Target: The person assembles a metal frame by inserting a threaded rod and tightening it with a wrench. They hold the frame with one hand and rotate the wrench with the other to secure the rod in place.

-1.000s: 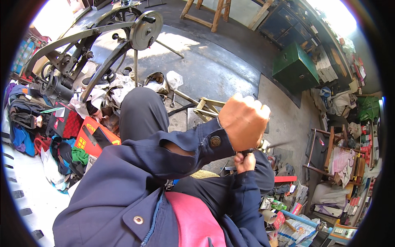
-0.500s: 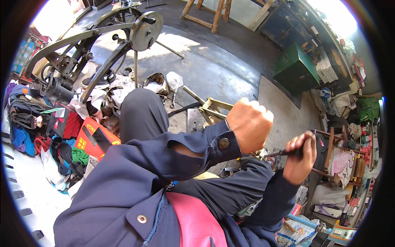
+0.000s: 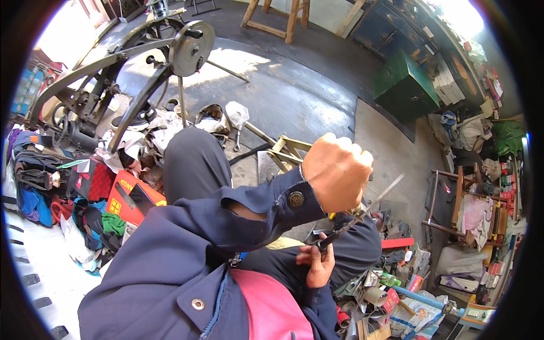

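Note:
My left hand is a closed fist, back of the hand up, raised in front of my knees. Whatever it grips is hidden under the fingers; a small pale metallic bit shows just below it. Lower down, near my lap, my right hand is closed around the dark handle of a long, narrow tool. The tool slants up and to the right, passing just below the left fist. Its far end is thin, greyish and blurred, so its exact kind cannot be made out.
A cast-iron hand-wheel machine stands at far left. Cloth scraps and bags lie left, beside an orange-red box. A green metal box sits at far right. Tools and small goods crowd the lower right, near a folding frame.
My right hand has moved left and down toward my lap with the tool, which now points up and to the right. The left fist has shifted only slightly left.

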Demonstrator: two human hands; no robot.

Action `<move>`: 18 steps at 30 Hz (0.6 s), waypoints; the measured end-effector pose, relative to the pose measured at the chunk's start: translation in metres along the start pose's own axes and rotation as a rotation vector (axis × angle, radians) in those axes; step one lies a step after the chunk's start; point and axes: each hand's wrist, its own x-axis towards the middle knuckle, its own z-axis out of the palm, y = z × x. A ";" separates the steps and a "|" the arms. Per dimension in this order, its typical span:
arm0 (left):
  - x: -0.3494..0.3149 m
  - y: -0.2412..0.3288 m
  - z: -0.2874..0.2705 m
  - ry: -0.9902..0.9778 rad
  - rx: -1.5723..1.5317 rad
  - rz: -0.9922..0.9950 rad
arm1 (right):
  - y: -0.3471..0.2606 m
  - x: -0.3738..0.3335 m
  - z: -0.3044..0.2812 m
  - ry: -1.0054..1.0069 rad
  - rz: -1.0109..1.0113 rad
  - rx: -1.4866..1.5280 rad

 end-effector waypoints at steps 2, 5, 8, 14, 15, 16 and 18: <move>-0.002 -0.002 -0.004 0.042 -0.032 0.018 | 0.012 0.029 -0.010 -0.029 -0.038 -0.023; -0.003 0.000 -0.004 0.039 0.005 0.008 | 0.010 0.102 -0.029 -0.071 -0.016 0.065; -0.003 0.002 -0.002 0.015 0.006 0.012 | -0.012 0.174 -0.041 0.053 0.047 0.626; -0.004 0.006 0.000 0.024 0.015 0.007 | -0.113 0.230 -0.063 -0.134 -0.310 0.216; -0.004 0.006 0.000 0.022 0.025 0.000 | -0.130 0.222 -0.061 -0.215 -0.395 0.250; -0.003 0.006 0.000 0.018 0.032 -0.007 | -0.149 0.210 -0.060 -0.219 -0.442 0.266; -0.002 0.006 0.001 0.022 0.035 -0.012 | -0.182 0.173 -0.056 -0.235 -0.495 0.318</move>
